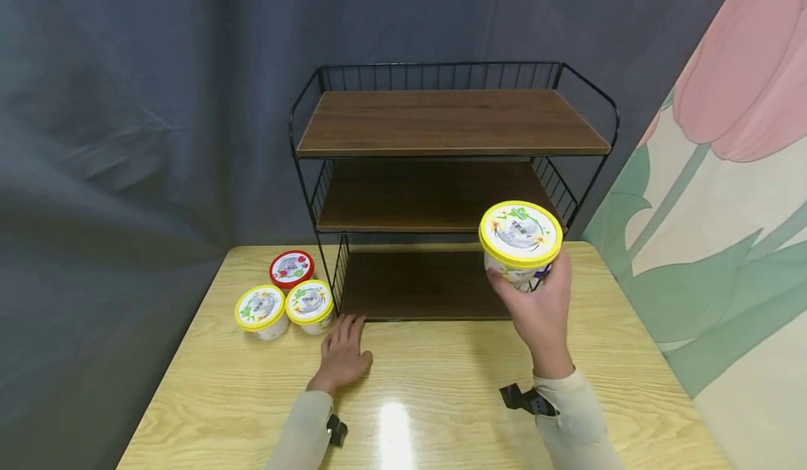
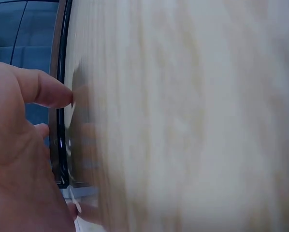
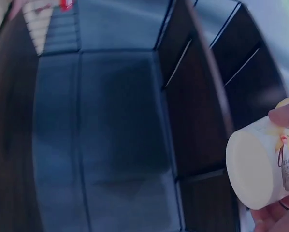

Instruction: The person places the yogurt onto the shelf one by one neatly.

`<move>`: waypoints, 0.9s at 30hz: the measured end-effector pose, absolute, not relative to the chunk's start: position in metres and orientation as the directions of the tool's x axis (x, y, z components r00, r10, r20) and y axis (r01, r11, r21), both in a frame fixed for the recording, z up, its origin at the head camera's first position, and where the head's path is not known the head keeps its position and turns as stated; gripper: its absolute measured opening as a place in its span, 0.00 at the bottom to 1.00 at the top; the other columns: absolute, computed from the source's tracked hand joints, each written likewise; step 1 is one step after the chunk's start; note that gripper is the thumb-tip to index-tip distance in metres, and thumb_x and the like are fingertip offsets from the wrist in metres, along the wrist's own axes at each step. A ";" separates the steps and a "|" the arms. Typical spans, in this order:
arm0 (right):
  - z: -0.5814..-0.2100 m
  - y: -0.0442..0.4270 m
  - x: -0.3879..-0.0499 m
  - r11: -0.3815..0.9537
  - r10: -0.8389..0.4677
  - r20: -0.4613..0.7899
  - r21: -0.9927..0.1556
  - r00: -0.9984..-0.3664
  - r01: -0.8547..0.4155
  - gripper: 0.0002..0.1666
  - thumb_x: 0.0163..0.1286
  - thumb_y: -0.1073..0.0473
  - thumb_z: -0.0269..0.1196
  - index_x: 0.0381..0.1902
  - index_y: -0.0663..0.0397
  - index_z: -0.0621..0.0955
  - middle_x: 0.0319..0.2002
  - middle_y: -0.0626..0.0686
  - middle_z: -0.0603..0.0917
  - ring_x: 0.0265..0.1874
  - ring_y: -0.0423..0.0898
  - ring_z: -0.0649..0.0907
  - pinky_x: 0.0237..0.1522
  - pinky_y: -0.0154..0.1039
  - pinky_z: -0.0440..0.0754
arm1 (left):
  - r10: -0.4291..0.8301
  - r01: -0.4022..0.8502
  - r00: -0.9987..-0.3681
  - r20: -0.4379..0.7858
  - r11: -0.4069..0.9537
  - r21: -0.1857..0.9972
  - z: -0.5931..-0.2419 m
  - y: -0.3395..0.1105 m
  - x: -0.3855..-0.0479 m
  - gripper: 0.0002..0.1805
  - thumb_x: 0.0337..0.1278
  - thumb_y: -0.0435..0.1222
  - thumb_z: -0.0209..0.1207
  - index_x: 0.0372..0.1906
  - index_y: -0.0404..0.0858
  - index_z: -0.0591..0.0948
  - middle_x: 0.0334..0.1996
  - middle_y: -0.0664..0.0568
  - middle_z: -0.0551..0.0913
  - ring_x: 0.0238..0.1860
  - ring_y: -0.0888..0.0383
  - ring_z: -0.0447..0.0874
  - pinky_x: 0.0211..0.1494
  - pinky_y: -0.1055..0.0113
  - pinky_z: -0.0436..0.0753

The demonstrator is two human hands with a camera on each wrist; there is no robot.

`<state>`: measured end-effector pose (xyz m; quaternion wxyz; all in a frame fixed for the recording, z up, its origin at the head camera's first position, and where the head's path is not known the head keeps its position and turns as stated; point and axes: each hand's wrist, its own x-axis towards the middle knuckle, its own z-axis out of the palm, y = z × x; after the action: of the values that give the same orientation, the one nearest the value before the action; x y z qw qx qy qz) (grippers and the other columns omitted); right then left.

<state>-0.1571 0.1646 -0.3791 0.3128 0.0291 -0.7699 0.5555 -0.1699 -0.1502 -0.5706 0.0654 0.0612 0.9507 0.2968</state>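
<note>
"Yellow-lidded tub [image 1: 520,235] up in the air, clamped between thumb and fingers of the right hand [image 1: 543,309], roughly upright, in front of the three-tier rack [image 1: 450,230]!"

"And the left hand [image 1: 342,358]?"

"Down on the worktop [image 1: 441,372], fingers stretched out, by the front left corner of the bottom shelf [image 1: 422,284]. It grips nothing that shows. Hands well apart, one low, one high, only the right one loaded."

"Which step is this, by the look of it?"

"Shelving, it seems, with the tub lifted and not yet set down. From the head camera it overlaps the right end of the middle shelf [image 1: 429,193]; the right wrist view has it outside the rack, white base [image 3: 251,169] showing. Whether it touches an edge cannot be told."

"So what does the next move call for?"

"Probably the middle shelf, the likeliest level. That base must clear the front edge, slide in level and rest flat before the fingers let go. Steadying the rack with the left hand might help."

"And more waiting at the left!"

"Three beside the rack on the worktop: a red-lidded tub [image 1: 291,269] behind two yellow-lidded companions [image 1: 260,307]. If all are bound for the shelves, it looks early in the job."
</note>
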 end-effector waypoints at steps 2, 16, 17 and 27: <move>-0.371 0.157 -0.162 0.369 0.305 0.521 -0.836 -0.797 -0.406 0.52 0.52 0.63 0.76 0.71 0.43 0.64 0.63 0.47 0.70 0.60 0.37 0.67 0.59 0.40 0.67 | 0.150 0.078 -0.985 -0.079 0.814 0.575 -0.570 -0.146 -0.172 0.40 0.58 0.40 0.50 0.77 0.39 0.55 0.77 0.39 0.50 0.80 0.40 0.38 0.72 0.34 0.47; -0.347 0.105 -0.181 0.270 0.334 0.455 -0.885 -0.826 -0.379 0.53 0.52 0.54 0.78 0.71 0.49 0.63 0.65 0.51 0.70 0.63 0.45 0.69 0.64 0.53 0.68 | 0.117 0.060 -0.990 -0.079 0.853 0.519 -0.567 -0.147 -0.171 0.39 0.57 0.37 0.52 0.76 0.41 0.59 0.75 0.40 0.53 0.78 0.38 0.43 0.69 0.32 0.51; -0.346 0.102 -0.184 0.281 0.337 0.449 -0.887 -0.828 -0.367 0.53 0.52 0.52 0.78 0.71 0.49 0.63 0.65 0.51 0.70 0.63 0.45 0.69 0.63 0.53 0.69 | 0.115 0.064 -0.991 -0.070 0.861 0.504 -0.566 -0.147 -0.172 0.39 0.56 0.37 0.52 0.76 0.42 0.59 0.75 0.40 0.54 0.78 0.38 0.44 0.69 0.32 0.52; -0.341 0.088 -0.200 0.428 0.318 0.508 -0.830 -0.801 -0.357 0.54 0.51 0.46 0.77 0.71 0.50 0.64 0.63 0.54 0.73 0.61 0.51 0.69 0.60 0.53 0.55 | 0.100 0.074 -0.994 -0.037 0.896 0.437 -0.563 -0.139 -0.174 0.35 0.65 0.37 0.50 0.77 0.45 0.60 0.80 0.44 0.52 0.80 0.40 0.44 0.71 0.27 0.50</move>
<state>-0.1999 0.0884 -0.3411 0.3154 0.0124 -0.7839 0.5346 -0.1737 -0.1394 -0.5631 0.0293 0.0447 0.9733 0.2233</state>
